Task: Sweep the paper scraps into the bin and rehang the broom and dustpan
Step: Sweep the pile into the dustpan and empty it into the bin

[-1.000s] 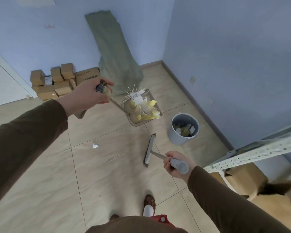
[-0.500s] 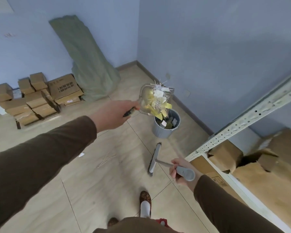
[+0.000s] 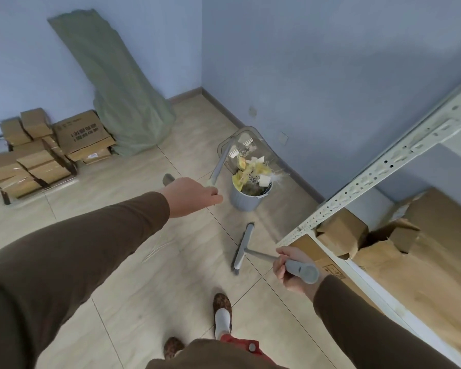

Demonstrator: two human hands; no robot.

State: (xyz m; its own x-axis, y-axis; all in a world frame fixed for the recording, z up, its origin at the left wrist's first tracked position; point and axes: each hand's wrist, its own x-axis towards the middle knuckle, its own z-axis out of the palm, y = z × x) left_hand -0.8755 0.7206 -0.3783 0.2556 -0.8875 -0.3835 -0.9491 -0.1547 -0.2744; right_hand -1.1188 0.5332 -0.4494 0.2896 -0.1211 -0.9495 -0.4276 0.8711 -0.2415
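My left hand (image 3: 190, 196) grips the grey handle of a clear dustpan (image 3: 244, 146), which is tipped steeply over the grey bin (image 3: 244, 199) near the right wall. Yellow and white paper scraps (image 3: 252, 171) slide from the pan's mouth into the bin, which holds more scraps. My right hand (image 3: 290, 270) holds the end of the grey broom's handle low at the right. The broom head (image 3: 242, 247) rests on the tiled floor just in front of the bin.
A white metal shelf rack (image 3: 357, 187) with cardboard boxes (image 3: 342, 231) stands close at the right. Stacked cardboard boxes (image 3: 48, 150) and a green sack (image 3: 117, 97) lean at the back wall. A thin scrap (image 3: 159, 249) lies on the floor. My feet (image 3: 221, 312) are below.
My left hand carried the loaded dustpan from mid-floor rightwards over the bin and tipped it, so the scraps now pour out. The broom stayed low in my right hand.
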